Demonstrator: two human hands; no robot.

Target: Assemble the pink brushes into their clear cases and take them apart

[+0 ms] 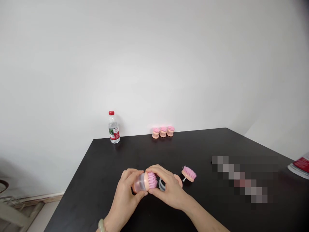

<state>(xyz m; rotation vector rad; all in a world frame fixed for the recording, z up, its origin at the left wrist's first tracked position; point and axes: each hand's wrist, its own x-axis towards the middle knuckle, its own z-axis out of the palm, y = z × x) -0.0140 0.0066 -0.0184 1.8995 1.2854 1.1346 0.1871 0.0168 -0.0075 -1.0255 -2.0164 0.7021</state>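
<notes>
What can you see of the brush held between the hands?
The brush has pink bristles facing right, a peach collar and a translucent, plastic-looking body, peach toward its left. It is held sideways over the black tabletop. The left hand grips the body; the right hand pinches the bristled end. No gap shows between collar and body.

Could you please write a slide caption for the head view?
Left hand and right hand hold a pink-bristled brush over a black table, three more brushes and a bottle by the wall.

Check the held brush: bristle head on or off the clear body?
On, apparently: the bristle head meets the clear body with no visible gap, between left hand and right hand. Locked or not: cannot tell.
</notes>
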